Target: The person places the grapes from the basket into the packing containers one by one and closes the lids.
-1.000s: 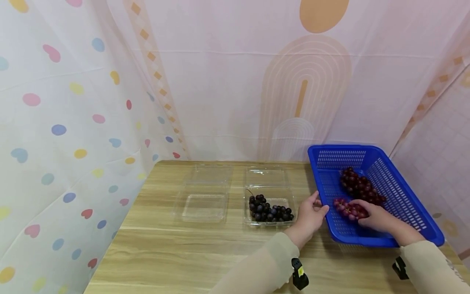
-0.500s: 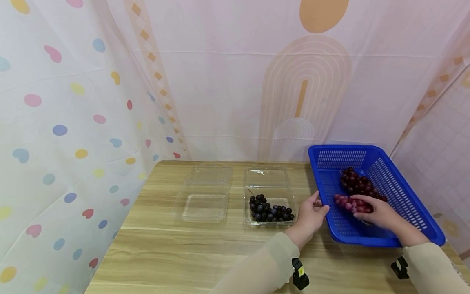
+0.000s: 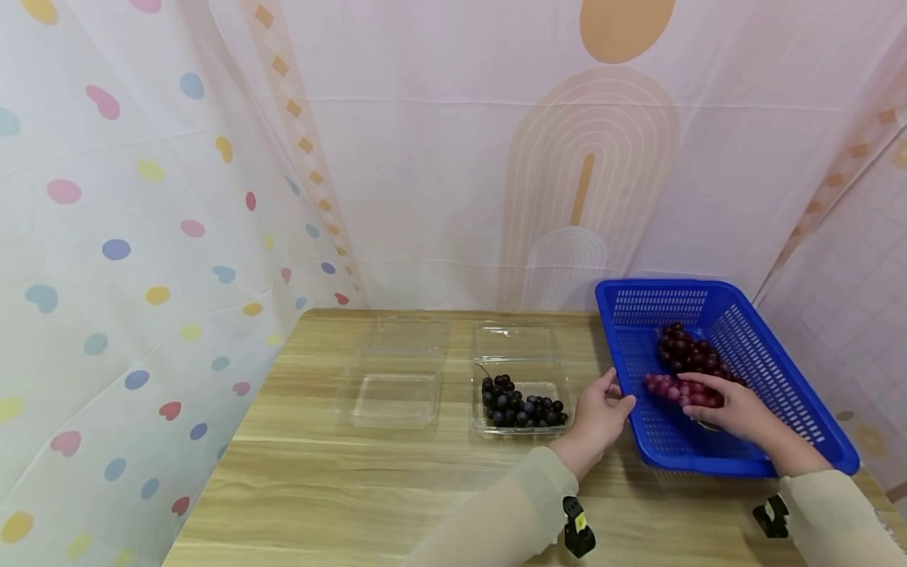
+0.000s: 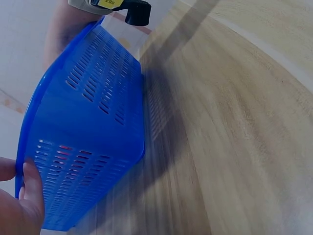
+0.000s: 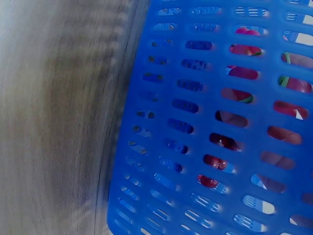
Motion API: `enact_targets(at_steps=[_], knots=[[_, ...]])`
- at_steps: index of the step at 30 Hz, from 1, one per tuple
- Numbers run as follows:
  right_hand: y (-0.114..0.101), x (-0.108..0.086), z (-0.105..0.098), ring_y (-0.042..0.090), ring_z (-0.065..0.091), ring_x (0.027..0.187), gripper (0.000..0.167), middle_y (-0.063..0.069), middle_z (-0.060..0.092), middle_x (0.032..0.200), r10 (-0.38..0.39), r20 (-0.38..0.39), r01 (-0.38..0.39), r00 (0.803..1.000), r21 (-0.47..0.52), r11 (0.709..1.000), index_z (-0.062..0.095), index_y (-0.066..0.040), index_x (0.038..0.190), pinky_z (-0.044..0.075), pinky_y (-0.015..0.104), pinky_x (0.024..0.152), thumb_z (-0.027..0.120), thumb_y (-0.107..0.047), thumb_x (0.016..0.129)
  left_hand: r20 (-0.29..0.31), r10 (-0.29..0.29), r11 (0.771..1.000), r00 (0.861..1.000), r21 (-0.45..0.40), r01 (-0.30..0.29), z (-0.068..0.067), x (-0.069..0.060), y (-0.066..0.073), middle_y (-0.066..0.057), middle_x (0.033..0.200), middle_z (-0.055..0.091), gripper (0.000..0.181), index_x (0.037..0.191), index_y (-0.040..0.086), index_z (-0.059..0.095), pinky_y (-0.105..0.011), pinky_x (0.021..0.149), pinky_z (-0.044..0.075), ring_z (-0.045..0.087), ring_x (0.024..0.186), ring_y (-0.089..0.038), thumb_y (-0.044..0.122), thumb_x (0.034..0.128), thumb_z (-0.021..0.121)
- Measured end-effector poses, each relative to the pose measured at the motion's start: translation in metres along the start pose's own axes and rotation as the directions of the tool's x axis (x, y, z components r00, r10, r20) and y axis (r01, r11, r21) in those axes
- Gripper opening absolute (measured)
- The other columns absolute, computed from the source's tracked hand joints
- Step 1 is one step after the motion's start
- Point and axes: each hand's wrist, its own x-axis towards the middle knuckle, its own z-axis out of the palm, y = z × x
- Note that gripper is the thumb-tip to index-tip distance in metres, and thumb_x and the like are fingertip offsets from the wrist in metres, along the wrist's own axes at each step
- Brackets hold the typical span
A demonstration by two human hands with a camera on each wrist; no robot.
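Your right hand (image 3: 738, 409) has shifted slightly forward and to the right since a second ago, and the pink grapes (image 3: 669, 388) have shifted with it. Your right thumb and fingers are curled round that bunch, which sits inside the basket (image 3: 701, 463) with its free end pointing toward your left hand (image 3: 597, 413). Whether the bunch touches the basket's floor, you cannot tell. Your left hand pinches the basket's near-left rim between thumb and finger. Just beyond your right fingers, the dark red grapes (image 3: 687, 354) lie in the same basket. Just left of your left hand stands an open see-through box (image 3: 513, 342) holding black grapes (image 3: 520, 409). Farther left is a second see-through box (image 3: 397, 402), also open. Under both hands spreads the wooden table (image 3: 319, 480).
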Motion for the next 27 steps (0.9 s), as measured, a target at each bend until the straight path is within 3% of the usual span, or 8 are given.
enact_targets(at_steps=[2, 5, 9, 11, 14, 20, 24, 27], knots=[[0.000, 0.000, 0.000, 0.050, 0.054, 0.102, 0.056, 0.039, 0.051, 0.122, -0.003, 0.000, 0.003, 1.000, -0.001, 1.000, 0.052, 0.002, 0.130, 0.050, 0.047, 0.070, 0.071, -0.025, 0.085, 0.009, 0.009, 0.999, 1.000, 0.044, -0.009, -0.002, 0.000, 0.001, -0.001, 0.090, 0.057, 0.052, 0.139, 0.004, 0.046, -0.025, 0.061, 0.054, 0.058, 0.072, -0.009, 0.002, 0.0887, 0.062], [0.000, 0.001, 0.000, 0.048, 0.055, 0.100, 0.056, 0.039, 0.051, 0.121, -0.005, 0.001, 0.005, 1.000, -0.002, 1.000, 0.051, 0.002, 0.130, 0.050, 0.045, 0.069, 0.071, -0.024, 0.085, 0.048, 0.049, 0.977, 0.998, 0.207, -0.058, -0.008, -0.001, 0.004, 0.001, 0.093, 0.057, 0.050, 0.138, 0.005, 0.047, -0.019, 0.063, 0.052, 0.057, 0.076, -0.006, 0.007, 0.0907, 0.062], [0.001, 0.001, 0.000, 0.041, 0.057, 0.092, 0.057, 0.039, 0.052, 0.119, -0.004, 0.003, 0.004, 1.000, -0.008, 1.000, 0.051, 0.002, 0.131, 0.047, 0.038, 0.065, 0.072, -0.025, 0.084, 0.146, 0.130, 0.878, 0.981, 0.442, -0.182, -0.021, -0.004, 0.011, 0.000, 0.103, 0.056, 0.048, 0.139, 0.006, 0.047, -0.013, 0.066, 0.048, 0.054, 0.079, -0.002, 0.016, 0.0934, 0.060], [0.001, 0.001, 0.000, 0.038, 0.057, 0.090, 0.058, 0.039, 0.053, 0.118, -0.007, 0.001, 0.007, 1.000, -0.011, 1.000, 0.051, 0.002, 0.131, 0.045, 0.036, 0.063, 0.072, -0.025, 0.084, 0.186, 0.180, 0.823, 0.966, 0.508, -0.252, -0.030, -0.004, 0.015, -0.002, 0.110, 0.056, 0.049, 0.139, 0.006, 0.046, -0.012, 0.067, 0.047, 0.054, 0.079, 0.000, 0.018, 0.0939, 0.059], [0.001, 0.000, 0.000, 0.035, 0.057, 0.088, 0.058, 0.038, 0.054, 0.117, -0.009, 0.001, 0.009, 1.000, -0.006, 1.000, 0.051, 0.002, 0.131, 0.043, 0.034, 0.062, 0.072, -0.024, 0.084, 0.212, 0.235, 0.768, 0.948, 0.557, -0.315, -0.047, -0.004, 0.020, -0.005, 0.118, 0.055, 0.049, 0.140, 0.008, 0.045, -0.011, 0.068, 0.047, 0.055, 0.084, 0.000, 0.020, 0.0949, 0.058], [0.001, 0.000, 0.000, 0.036, 0.057, 0.089, 0.058, 0.038, 0.054, 0.117, -0.010, 0.005, 0.010, 1.000, -0.002, 1.000, 0.050, 0.002, 0.132, 0.044, 0.034, 0.062, 0.071, -0.024, 0.085, 0.191, 0.266, 0.699, 0.945, 0.637, -0.325, -0.094, -0.001, 0.026, -0.004, 0.132, 0.051, 0.050, 0.143, 0.016, 0.041, -0.014, 0.068, 0.050, 0.058, 0.100, -0.009, 0.026, 0.0967, 0.054], [0.000, 0.000, -0.001, 0.045, 0.056, 0.097, 0.058, 0.039, 0.050, 0.121, -0.003, 0.002, 0.003, 1.000, -0.007, 1.000, 0.049, 0.001, 0.133, 0.047, 0.038, 0.066, 0.071, -0.025, 0.085, 0.164, 0.309, 0.631, 0.937, 0.702, -0.330, -0.128, 0.003, 0.024, -0.005, 0.133, 0.051, 0.049, 0.143, 0.016, 0.041, -0.025, 0.080, 0.053, 0.057, 0.108, -0.017, 0.026, 0.0970, 0.053], [0.000, -0.001, -0.002, 0.049, 0.053, 0.103, 0.058, 0.040, 0.048, 0.124, 0.010, -0.006, -0.010, 1.000, -0.002, 1.000, 0.049, 0.000, 0.134, 0.049, 0.042, 0.069, 0.070, -0.026, 0.086, 0.147, 0.307, 0.612, 0.940, 0.726, -0.313, -0.150, 0.003, 0.020, -0.008, 0.135, 0.049, 0.048, 0.143, 0.015, 0.042, -0.035, 0.094, 0.049, 0.052, 0.118, -0.023, 0.023, 0.0969, 0.054]])
